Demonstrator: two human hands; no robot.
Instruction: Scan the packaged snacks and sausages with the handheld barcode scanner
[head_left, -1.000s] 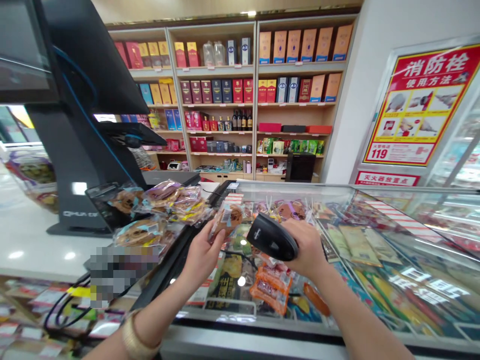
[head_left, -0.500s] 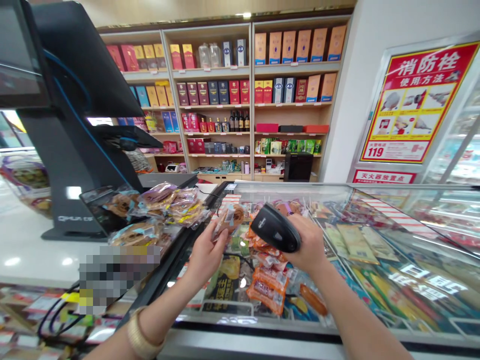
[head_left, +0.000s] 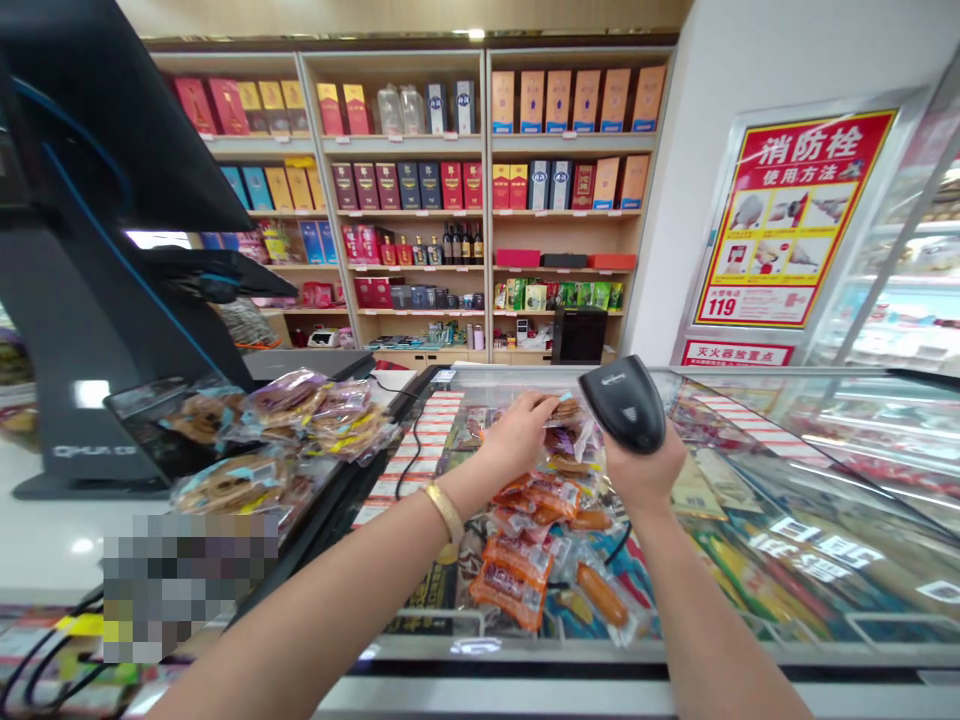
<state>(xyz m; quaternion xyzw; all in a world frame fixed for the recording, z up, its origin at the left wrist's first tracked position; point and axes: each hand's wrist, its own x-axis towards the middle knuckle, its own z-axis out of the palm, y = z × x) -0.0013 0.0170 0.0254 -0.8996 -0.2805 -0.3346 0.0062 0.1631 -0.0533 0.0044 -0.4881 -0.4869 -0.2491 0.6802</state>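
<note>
My right hand (head_left: 651,468) is wrapped round the handle of a black barcode scanner (head_left: 624,402), raised over the freezer's glass top. My left hand (head_left: 517,438), with a gold bracelet at its wrist, pinches a clear packet of brown snack (head_left: 567,410) just left of the scanner; its fingertips are partly hidden. Below that hand, packets with purple-and-yellow labels (head_left: 571,450) lie on the glass. Nearer to me are orange sausage packets (head_left: 514,578) and a clear-wrapped sausage (head_left: 602,594).
A pile of snack packets (head_left: 319,405) lies on the counter at left, beside a black checkout terminal (head_left: 97,300). The glass-topped freezer (head_left: 465,655) spans the front. Shelves of boxes (head_left: 409,140) stand behind, and a fire-hydrant sign (head_left: 795,215) hangs at right.
My left hand has moved right with the snack packet, from the freezer's left side to the packets on the glass. My right hand has lifted the scanner up and to the right.
</note>
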